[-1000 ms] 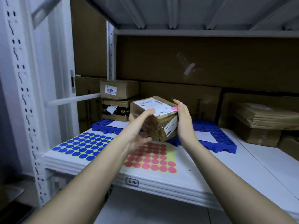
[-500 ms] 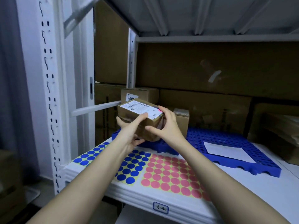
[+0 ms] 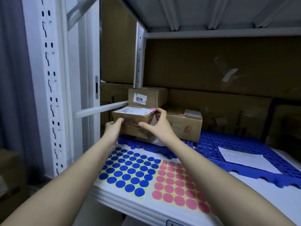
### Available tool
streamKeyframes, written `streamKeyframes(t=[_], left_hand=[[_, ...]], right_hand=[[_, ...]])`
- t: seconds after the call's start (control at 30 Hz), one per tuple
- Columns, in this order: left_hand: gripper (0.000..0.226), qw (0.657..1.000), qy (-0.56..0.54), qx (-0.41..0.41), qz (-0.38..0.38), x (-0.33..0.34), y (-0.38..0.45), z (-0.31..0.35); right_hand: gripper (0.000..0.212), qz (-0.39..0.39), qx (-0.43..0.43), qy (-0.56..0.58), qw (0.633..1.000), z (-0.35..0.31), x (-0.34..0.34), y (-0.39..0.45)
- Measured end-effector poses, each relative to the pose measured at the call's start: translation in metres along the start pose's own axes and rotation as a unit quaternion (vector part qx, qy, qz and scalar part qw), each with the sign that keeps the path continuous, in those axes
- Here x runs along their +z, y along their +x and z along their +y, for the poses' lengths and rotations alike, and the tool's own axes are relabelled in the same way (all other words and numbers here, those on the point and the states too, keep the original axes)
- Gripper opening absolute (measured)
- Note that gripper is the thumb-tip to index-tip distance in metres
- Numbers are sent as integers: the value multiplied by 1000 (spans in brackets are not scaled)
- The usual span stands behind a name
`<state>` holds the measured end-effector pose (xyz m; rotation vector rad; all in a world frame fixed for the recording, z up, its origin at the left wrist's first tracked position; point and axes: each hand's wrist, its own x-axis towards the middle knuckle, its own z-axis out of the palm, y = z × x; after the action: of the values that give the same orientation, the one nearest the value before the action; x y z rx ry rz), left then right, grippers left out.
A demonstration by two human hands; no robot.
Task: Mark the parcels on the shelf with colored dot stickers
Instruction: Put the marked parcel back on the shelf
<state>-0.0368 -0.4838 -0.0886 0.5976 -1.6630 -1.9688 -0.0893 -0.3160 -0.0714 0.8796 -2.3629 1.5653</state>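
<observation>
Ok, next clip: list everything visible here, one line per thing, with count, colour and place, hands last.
held parcel: one, brown with white label and a pink dot at its top right corner, left on the blue mat
labelled box: one, brown, marked 4010, behind the held parcel
side box: one, brown, on the mat right of the held parcel
blue mat: one, perforated, on the shelf
white paper: one sheet, on the mat at right
blue dot sheet: one, shelf front
pink dot sheet: one, right of the blue sheet
left hand: on the parcel's left side
right hand: grip on its right end
</observation>
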Motion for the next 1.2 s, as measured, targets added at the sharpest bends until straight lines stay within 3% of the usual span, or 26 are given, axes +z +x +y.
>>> streamKeyframes(t=[0.57, 0.87, 1.2], left_hand=[[54, 997, 61, 46, 23, 4, 25, -15], [53, 992, 106, 52, 39, 12, 21, -22], [60, 993, 114, 33, 13, 7, 22, -25]], right_hand=[[92, 31, 26, 25, 999, 27, 23, 5], [101, -11, 70, 39, 997, 40, 20, 8], [99, -42, 83, -40, 995, 42, 17, 11]])
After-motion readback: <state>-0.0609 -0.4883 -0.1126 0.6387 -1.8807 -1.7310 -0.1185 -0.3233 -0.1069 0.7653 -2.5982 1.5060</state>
